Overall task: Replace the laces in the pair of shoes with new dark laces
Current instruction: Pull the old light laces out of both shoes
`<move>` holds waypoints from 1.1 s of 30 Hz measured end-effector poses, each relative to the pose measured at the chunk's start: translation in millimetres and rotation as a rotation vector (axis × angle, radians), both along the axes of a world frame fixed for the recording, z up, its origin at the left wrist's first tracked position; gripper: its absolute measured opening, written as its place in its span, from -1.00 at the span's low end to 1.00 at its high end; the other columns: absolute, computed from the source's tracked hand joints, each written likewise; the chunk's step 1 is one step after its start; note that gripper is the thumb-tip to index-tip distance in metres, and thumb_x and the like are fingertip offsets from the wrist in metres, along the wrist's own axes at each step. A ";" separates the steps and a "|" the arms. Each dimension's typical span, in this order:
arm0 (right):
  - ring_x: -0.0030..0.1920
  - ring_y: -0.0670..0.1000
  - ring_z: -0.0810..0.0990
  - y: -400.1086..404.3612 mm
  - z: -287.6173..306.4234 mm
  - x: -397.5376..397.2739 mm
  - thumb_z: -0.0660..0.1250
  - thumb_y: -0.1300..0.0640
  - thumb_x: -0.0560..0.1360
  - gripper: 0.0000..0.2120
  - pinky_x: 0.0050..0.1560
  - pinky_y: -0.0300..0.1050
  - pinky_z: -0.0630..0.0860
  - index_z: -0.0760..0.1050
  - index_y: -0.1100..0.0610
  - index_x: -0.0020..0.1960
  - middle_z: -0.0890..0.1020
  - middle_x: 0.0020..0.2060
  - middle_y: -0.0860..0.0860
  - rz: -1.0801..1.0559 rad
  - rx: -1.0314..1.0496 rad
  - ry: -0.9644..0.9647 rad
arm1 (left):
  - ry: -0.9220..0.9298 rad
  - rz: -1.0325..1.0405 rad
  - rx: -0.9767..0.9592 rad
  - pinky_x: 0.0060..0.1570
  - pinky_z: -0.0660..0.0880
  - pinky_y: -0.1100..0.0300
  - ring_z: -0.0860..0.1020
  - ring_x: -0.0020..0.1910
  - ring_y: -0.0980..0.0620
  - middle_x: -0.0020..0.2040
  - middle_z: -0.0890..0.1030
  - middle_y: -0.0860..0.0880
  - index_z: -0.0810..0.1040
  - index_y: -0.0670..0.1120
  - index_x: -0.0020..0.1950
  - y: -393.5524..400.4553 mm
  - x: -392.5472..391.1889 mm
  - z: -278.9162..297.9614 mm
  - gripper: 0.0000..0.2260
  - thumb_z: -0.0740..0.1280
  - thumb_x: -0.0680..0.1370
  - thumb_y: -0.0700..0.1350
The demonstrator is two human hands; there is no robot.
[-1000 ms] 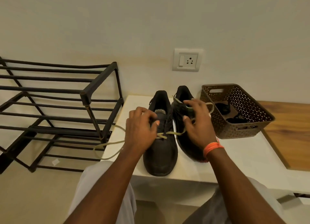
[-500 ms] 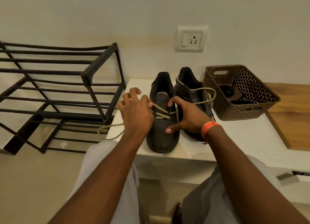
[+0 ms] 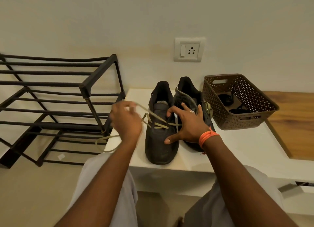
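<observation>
**Two hands split the work: one pulls the old lace, one steadies the shoe**

Head view. Two dark shoes stand side by side on the white bench point(image 3: 237, 152), toes toward the person, and the near shoe point(image 3: 161, 141) serves as the landmark. It is the one being unlaced: a pale olive lace point(image 3: 158, 120) crosses its upper eyelets in loose loops, and one strand runs up and away to the left of the shoe into the left hand point(image 3: 126, 120). That hand is blurred, but its fingers appear curled round the strand, lifted just left of the shoe; I judge it is drawing the lace out of the eyelets. A slack loop of the same lace hangs off the bench edge, lower left of the shoe.

The right hand point(image 3: 185, 124) is spread wide, fingers straight, thumb pressing the shoe's right flank and fingertips reaching across onto the second shoe point(image 3: 188, 97) just right of it. Likely purpose: holding the shoe down so the pull does not drag it along the bench. An orange band point(image 3: 208, 137) circles that wrist.

Right of both shoes, near but apart, sits a brown perforated basket point(image 3: 237, 123) holding dark coiled items, probably the new dark laces, though too dim to confirm. Left of the shoe stands a black shoe rack point(image 3: 85, 89); behind it, on the wall, a switch and socket plate point(image 3: 188, 50).
</observation>
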State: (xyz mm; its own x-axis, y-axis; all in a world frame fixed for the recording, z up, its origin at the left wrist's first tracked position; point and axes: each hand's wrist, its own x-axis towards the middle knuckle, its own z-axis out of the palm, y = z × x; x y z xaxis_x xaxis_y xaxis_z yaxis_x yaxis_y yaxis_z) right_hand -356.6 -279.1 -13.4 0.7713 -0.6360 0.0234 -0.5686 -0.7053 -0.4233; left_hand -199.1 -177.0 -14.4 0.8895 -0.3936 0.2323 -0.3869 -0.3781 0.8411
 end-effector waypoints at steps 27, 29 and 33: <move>0.57 0.10 -0.06 1.2 -2.4 0.9 0.60 -0.16 0.18 -0.33 0.43 0.34 -0.39 0.33 -0.18 0.15 0.36 0.45 -0.04 -0.013 0.065 -0.037 | -0.470 -0.603 0.419 0.45 -0.08 -0.12 -0.09 0.53 -0.07 0.55 0.03 0.02 0.52 0.16 0.20 -6.2 -11.6 -4.2 -0.81 0.21 0.61 0.04; 0.57 0.10 -0.06 1.2 -2.8 0.7 0.61 -0.16 0.18 -0.32 0.43 0.34 -0.38 0.32 -0.18 0.17 0.36 0.45 -0.04 -0.014 0.063 -0.031 | -0.471 -0.666 0.557 0.45 -0.12 -0.13 -0.16 0.53 -0.08 0.57 -0.09 0.04 0.52 0.16 0.20 -9.0 -16.5 -9.5 -0.79 0.20 0.61 0.09; 0.57 0.11 -0.05 1.5 -2.2 0.8 0.61 -0.16 0.17 -0.32 0.43 0.34 -0.37 0.33 -0.18 0.17 0.37 0.44 -0.03 -0.020 0.072 -0.029 | -0.519 -0.547 0.488 0.40 -0.01 -0.04 0.01 0.47 -0.05 0.45 0.17 0.00 0.55 0.12 0.05 -8.5 -14.2 -5.6 -0.90 0.26 0.59 0.01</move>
State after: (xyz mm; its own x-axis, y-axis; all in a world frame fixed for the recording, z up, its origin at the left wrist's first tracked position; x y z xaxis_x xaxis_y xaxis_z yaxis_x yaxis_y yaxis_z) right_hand -355.8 -277.6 -15.7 0.7579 -0.6524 -0.0007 -0.5692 -0.6607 -0.4893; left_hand -213.2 -185.5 -20.0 0.3786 -0.8915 0.2487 -0.9045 -0.2993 0.3038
